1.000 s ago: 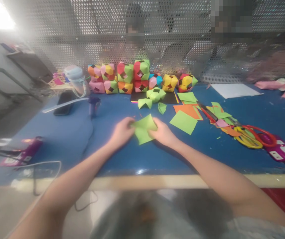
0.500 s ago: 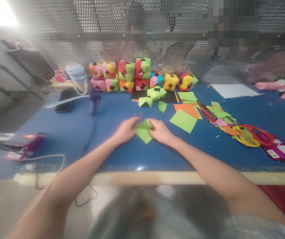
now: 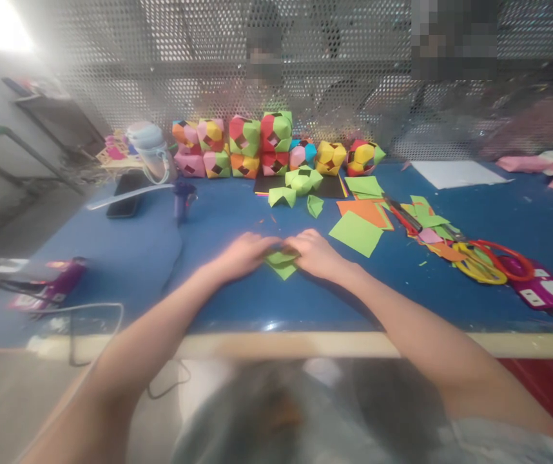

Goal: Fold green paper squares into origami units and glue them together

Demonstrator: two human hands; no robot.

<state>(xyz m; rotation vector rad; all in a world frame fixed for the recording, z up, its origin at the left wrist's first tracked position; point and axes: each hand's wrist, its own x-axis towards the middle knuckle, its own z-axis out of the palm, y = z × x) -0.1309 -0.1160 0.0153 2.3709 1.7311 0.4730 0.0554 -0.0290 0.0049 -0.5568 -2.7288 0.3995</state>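
Observation:
A small folded green paper [image 3: 282,265] lies between my hands over the blue table [image 3: 238,303], its lower corner pointing at me. My left hand [image 3: 246,253] pinches its left side, and my right hand [image 3: 311,252] grips its right side. The fingertips of both hands nearly meet along the upper edge and cover it. Beyond them are folded green pieces [image 3: 282,196] and a joined green shape [image 3: 304,180]. A flat green square [image 3: 356,232] rests to the right of my right hand.
Colourful paper balls [image 3: 245,135] line the back. Scissors with yellow handles [image 3: 479,265], paper scraps [image 3: 431,219] and a purple power strip [image 3: 544,287] lie right. A purple glue gun [image 3: 183,200], phone [image 3: 124,200] and bottle [image 3: 148,147] are left.
Both hands have closed in over the top of the green paper, fingertips nearer each other. The paper's upper part has folded down, so less of it shows.

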